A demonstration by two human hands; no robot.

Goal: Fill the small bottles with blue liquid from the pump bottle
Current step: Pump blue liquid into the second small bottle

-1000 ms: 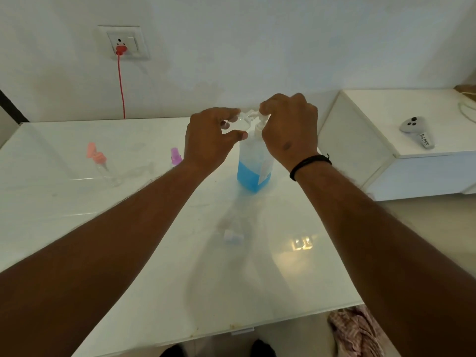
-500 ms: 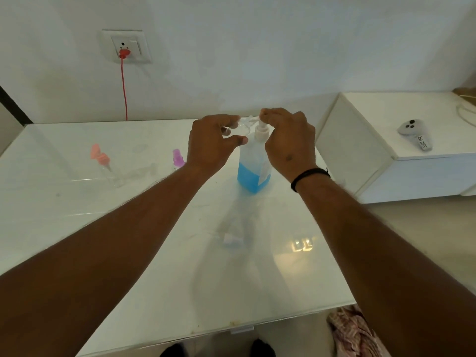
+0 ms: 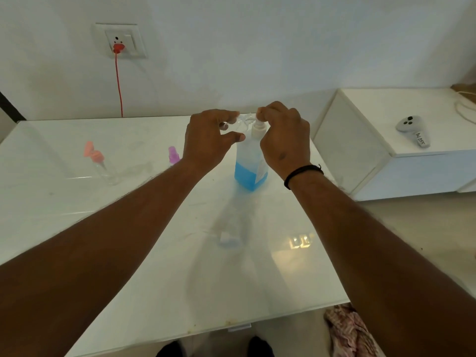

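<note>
Your left hand point(image 3: 210, 140) pinches a small clear bottle point(image 3: 240, 123) up at the spout of the pump bottle point(image 3: 249, 166), far centre on the table point(image 3: 154, 266), probably to catch the liquid. Your right hand point(image 3: 283, 140) curls over the pump head point(image 3: 258, 126) to press it.

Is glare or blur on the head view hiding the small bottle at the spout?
Head view: the clear small bottle in the left hand is faint against the white wall; window glare sits on the table nearer the camera, off the pump bottle; the edges bend from the wide lens.
</note>
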